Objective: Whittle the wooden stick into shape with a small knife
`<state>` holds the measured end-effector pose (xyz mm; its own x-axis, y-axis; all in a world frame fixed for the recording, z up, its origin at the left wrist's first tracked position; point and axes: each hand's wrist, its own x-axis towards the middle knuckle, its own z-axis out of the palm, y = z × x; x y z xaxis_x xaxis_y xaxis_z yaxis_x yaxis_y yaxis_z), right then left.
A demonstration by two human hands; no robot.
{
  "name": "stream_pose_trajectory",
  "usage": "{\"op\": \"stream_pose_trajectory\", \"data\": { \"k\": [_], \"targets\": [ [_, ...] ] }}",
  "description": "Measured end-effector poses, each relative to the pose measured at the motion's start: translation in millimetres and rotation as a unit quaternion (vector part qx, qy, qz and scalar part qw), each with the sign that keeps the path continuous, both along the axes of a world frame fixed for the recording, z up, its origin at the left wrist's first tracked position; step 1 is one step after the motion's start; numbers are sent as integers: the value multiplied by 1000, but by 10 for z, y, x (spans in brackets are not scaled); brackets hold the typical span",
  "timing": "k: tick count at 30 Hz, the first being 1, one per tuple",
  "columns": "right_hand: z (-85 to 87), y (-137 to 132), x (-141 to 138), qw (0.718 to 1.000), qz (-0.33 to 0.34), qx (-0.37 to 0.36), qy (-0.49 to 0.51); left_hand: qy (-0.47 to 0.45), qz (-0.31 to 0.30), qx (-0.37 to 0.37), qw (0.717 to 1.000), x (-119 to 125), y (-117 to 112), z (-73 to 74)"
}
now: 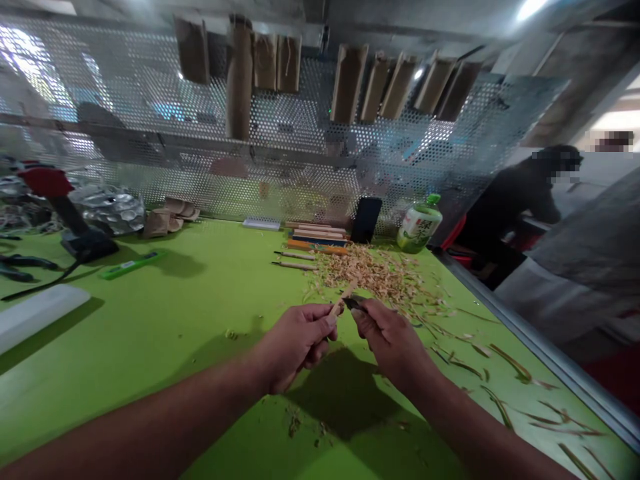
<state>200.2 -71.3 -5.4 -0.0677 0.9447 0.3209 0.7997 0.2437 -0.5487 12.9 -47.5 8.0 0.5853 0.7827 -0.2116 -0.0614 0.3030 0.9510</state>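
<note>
My left hand (306, 337) is closed around the lower end of a thin pale wooden stick (345, 293), which points up and away from me. In my right hand (387, 331) is a small dark-bladed knife (353, 304), its handle mostly hidden by the fingers. The blade touches or nearly touches the stick just beyond my left thumb. Both hands are above the green tabletop (215, 300). Behind them lies a heap of curled wood shavings (385, 273). Two thin pencil-like tools (295, 265) lie left of that heap.
A green-capped bottle (419, 225) and a dark phone-like slab (367, 220) stand at the back. On the left are a red-and-black power tool (65, 207), pliers (25, 265), a green cutter (133, 264) and a white block (40, 313). A person (510, 200) sits beyond the table's right edge.
</note>
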Motion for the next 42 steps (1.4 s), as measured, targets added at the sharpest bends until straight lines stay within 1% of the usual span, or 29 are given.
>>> {"op": "stream_pose_trajectory", "data": {
  "k": [9, 13, 18, 21, 25, 30, 32, 37, 42],
  "targets": [
    [1, -23, -11, 1000, -3, 2, -10, -4, 2, -1, 1000, 2, 24, -19],
    [-8, -16, -7, 1000, -8, -10, -16, -2, 5, -5, 1000, 3, 19, -22],
    [-5, -14, -14, 1000, 0, -5, -18, 1, -3, 0, 1000, 3, 28, -35],
    [-4, -12, -13, 1000, 7, -2, -17, -1, 0, -1, 1000, -2, 35, -29],
    [-9, -5, 5, 1000, -5, 13, -8, 2, -5, -1, 1000, -10, 35, -19],
    [-16, -4, 4, 1000, 4, 8, -15, -11, -1, -10, 1000, 1, 21, 0],
    [-20, -5, -1, 1000, 3, 6, -23, -8, 5, -14, 1000, 5, 16, 11],
    [-31, -9, -4, 998, -19, 4, -59, 1, -4, -5, 1000, 3, 16, 18],
    [-15, -23, -9, 993, -38, 38, -109, 23, -22, -8, 999, 6, 4, 33]
  ]
}}
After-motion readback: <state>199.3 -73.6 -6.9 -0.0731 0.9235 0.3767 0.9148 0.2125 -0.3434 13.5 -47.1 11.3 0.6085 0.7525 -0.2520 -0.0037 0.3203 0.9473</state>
